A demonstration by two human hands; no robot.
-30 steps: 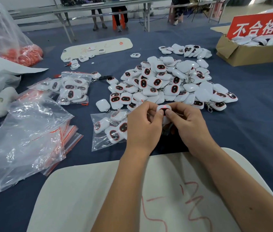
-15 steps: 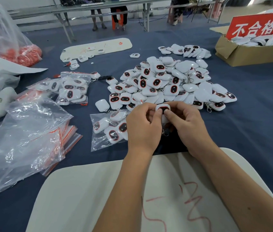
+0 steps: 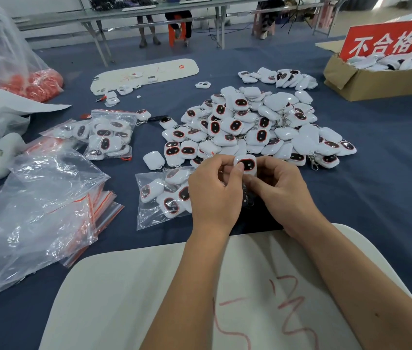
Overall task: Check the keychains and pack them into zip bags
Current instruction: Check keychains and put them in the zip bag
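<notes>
Head view, centre of frame: left hand [image 3: 213, 195] and right hand [image 3: 279, 192] still pinch one white keychain [image 3: 245, 164] between them, barely shifted, face up. A part-filled zip bag [image 3: 160, 195] lies just left, under the left hand. Above them spreads the keychain pile [image 3: 250, 125]; empty bags [image 3: 35, 205] lie at left.
</notes>
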